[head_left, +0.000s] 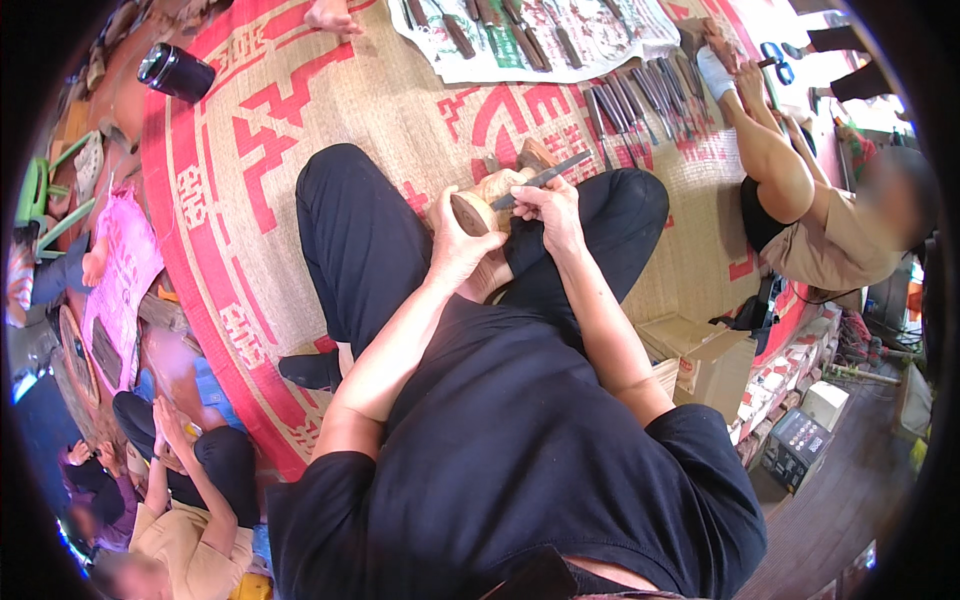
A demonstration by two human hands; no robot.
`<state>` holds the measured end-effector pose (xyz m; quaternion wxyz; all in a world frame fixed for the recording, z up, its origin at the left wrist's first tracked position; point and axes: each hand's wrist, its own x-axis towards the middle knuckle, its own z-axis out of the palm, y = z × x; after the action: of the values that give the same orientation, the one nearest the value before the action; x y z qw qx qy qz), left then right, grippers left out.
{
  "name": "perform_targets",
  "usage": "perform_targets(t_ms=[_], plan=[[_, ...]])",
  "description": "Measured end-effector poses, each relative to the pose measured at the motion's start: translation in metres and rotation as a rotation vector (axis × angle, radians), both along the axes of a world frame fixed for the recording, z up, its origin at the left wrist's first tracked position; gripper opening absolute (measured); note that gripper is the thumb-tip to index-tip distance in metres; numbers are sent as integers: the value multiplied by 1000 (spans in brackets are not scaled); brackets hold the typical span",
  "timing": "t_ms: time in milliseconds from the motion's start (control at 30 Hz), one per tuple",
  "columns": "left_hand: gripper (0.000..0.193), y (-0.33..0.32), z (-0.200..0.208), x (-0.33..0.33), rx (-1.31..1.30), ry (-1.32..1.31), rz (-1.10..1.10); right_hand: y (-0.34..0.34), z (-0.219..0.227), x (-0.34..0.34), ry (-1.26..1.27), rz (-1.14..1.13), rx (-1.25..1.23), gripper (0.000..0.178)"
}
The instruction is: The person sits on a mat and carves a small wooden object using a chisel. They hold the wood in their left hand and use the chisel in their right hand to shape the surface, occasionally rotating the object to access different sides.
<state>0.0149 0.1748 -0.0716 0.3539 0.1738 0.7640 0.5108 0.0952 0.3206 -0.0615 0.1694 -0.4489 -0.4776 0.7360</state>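
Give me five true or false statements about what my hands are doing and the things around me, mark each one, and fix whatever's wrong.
1. Your left hand holds a wooden piece. True.
2. Your right hand is empty. False: your right hand holds a slim dark tool.
3. Several tools lie on the white cloth. True.
4. The mat is plain blue. False: the mat is beige with red patterns.
5. The cardboard box is on your left. False: the cardboard box is on your right.
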Motion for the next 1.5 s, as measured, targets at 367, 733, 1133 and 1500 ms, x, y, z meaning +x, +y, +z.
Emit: perform_targets(t_ms=[367, 733, 1133, 1500], plan=[[100, 0, -1, 0, 26, 16, -3, -4, 10, -3, 36, -10, -33, 12], [100, 1, 3, 1, 28, 70, -4, -3, 7, -2, 43, -12, -66, 15], [99, 2, 4, 1, 27, 90, -25, -4, 5, -5, 51, 38, -117, 12], [99, 1, 5, 3, 37, 125, -41, 1, 1, -6, 3, 36, -62, 15]])
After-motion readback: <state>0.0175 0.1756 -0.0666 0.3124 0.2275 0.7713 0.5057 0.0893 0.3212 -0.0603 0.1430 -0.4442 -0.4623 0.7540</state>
